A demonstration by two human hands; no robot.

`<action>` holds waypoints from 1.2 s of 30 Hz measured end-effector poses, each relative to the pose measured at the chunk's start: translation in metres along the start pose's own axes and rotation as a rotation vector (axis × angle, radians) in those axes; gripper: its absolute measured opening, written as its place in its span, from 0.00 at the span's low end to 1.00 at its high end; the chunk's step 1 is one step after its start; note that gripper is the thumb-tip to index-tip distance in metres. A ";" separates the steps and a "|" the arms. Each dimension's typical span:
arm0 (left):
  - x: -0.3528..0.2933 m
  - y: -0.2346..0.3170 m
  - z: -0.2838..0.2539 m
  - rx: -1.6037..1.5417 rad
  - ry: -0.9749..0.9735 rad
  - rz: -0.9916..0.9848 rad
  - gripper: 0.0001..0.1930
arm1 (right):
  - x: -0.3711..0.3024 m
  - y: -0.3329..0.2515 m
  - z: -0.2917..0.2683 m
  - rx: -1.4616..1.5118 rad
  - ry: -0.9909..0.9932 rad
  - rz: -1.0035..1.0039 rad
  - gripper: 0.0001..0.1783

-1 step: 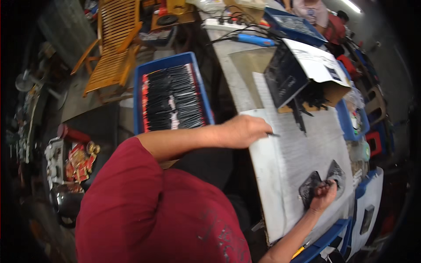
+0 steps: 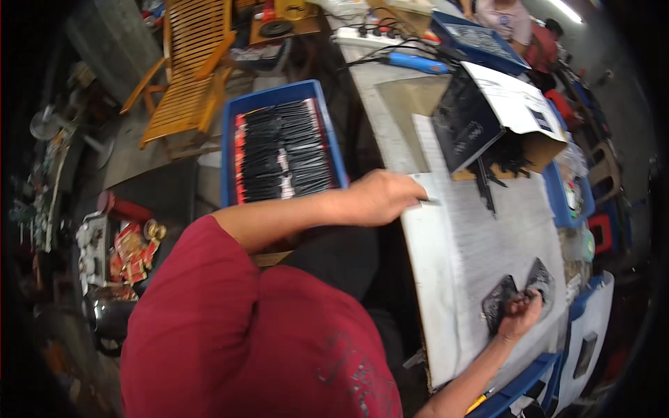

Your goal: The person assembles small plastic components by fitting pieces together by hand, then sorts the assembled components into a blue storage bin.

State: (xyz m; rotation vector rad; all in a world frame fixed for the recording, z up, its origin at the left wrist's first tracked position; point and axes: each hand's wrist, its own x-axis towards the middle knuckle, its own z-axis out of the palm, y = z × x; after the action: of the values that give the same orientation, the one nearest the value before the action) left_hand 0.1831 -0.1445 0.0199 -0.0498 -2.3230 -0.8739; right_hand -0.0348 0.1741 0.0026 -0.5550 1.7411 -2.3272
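My left hand point(image 2: 385, 197) is closed at the table's left edge. A short, thin dark piece point(image 2: 429, 202) juts from its fingertips; its kind is too blurred to tell. Farther right and nearer, my right hand point(image 2: 521, 317) has its fingers bunched over small dark bits between two piles. One is a dark speckled heap point(image 2: 497, 304), the other a grey-black pointed heap point(image 2: 541, 275). What those fingers hold, if anything, is hidden. Left of the table, a blue bin point(image 2: 228, 150) holds two rows of tightly packed slim black pieces point(image 2: 306, 157).
An open carton point(image 2: 465, 129) lies tipped on the table, black strips point(image 2: 486, 188) spilling from its mouth. Behind it are a blue pen-shaped tool point(image 2: 418, 63), a power strip point(image 2: 366, 37) and a blue tray point(image 2: 481, 45). A wooden chair point(image 2: 191, 76) stands far left. Other people are beyond.
My left hand has shifted slightly left and away, still with the thin dark piece. The right hand stays by the heaps. The whole view has moved a little.
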 end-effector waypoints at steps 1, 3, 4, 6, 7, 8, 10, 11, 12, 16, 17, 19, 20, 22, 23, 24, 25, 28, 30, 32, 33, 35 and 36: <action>-0.011 -0.009 -0.020 0.042 0.011 -0.085 0.09 | 0.002 -0.001 -0.005 -0.009 -0.010 0.001 0.14; -0.036 -0.032 -0.059 0.130 0.075 -0.240 0.09 | 0.007 0.004 -0.006 -0.041 -0.041 -0.013 0.13; -0.053 -0.041 -0.074 0.167 0.128 -0.313 0.09 | 0.006 0.004 -0.005 -0.074 -0.059 -0.023 0.13; -0.082 -0.051 -0.102 0.171 0.207 -0.559 0.10 | 0.008 0.005 -0.006 -0.081 -0.027 -0.024 0.12; -0.098 -0.056 -0.114 0.177 0.230 -0.675 0.10 | 0.006 0.005 -0.004 -0.092 -0.031 -0.030 0.12; -0.113 -0.061 -0.124 0.179 0.255 -0.788 0.10 | 0.005 0.005 -0.002 -0.105 -0.034 -0.040 0.12; -0.139 -0.068 -0.140 0.183 0.270 -0.886 0.09 | 0.006 0.008 -0.007 -0.084 -0.057 -0.014 0.12; -0.157 -0.079 -0.145 0.181 0.302 -0.906 0.08 | 0.006 0.009 -0.009 -0.094 -0.096 -0.023 0.12; -0.170 -0.089 -0.147 0.174 0.330 -0.922 0.07 | 0.006 0.009 -0.010 -0.108 -0.129 -0.034 0.12; -0.191 -0.096 -0.148 -0.068 0.497 -0.988 0.05 | 0.006 0.012 -0.011 -0.134 -0.100 -0.010 0.13; -0.194 -0.095 -0.145 -0.096 0.524 -1.028 0.05 | 0.008 0.014 -0.015 -0.123 -0.136 -0.007 0.12; -0.196 -0.098 -0.137 -0.108 0.514 -1.082 0.06 | 0.009 0.014 -0.017 -0.121 -0.124 -0.002 0.12; -0.198 -0.097 -0.133 -0.106 0.511 -1.089 0.06 | 0.009 0.016 -0.019 -0.116 -0.112 0.001 0.12; -0.200 -0.094 -0.125 -0.234 0.543 -1.188 0.06 | 0.008 0.013 -0.016 -0.126 -0.102 -0.012 0.12; -0.204 -0.097 -0.122 -0.312 0.588 -1.222 0.07 | 0.008 0.011 -0.014 -0.133 -0.090 -0.021 0.12; -0.207 -0.100 -0.118 -0.311 0.587 -1.224 0.07 | 0.009 0.012 -0.017 -0.133 -0.089 -0.018 0.12; -0.209 -0.102 -0.114 -0.352 0.642 -1.249 0.08 | 0.011 0.013 -0.020 -0.131 -0.119 -0.006 0.12; -0.216 -0.101 -0.106 -0.460 0.744 -1.274 0.08 | 0.012 0.015 -0.021 -0.145 -0.133 0.009 0.12; -0.218 -0.098 -0.101 -0.547 0.839 -1.282 0.09 | 0.011 0.014 -0.020 -0.163 -0.115 0.009 0.12; -0.222 -0.101 -0.098 -0.515 0.814 -1.291 0.10 | 0.010 0.013 -0.020 -0.163 -0.115 0.009 0.12; -0.223 -0.098 -0.098 -0.443 0.752 -1.287 0.10 | 0.010 0.014 -0.020 -0.162 -0.115 0.011 0.12; -0.225 -0.095 -0.101 -0.369 0.689 -1.283 0.10 | 0.011 0.017 -0.020 -0.165 -0.105 -0.011 0.12; -0.227 -0.094 -0.103 -0.261 0.586 -1.271 0.09 | 0.011 0.017 -0.022 -0.166 -0.103 -0.011 0.12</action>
State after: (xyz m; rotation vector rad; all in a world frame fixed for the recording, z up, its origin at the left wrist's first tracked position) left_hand 0.3964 -0.2382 -0.1085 1.4773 -1.4824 -1.4751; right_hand -0.0546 0.1843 -0.0168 -0.6997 1.8977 -2.1320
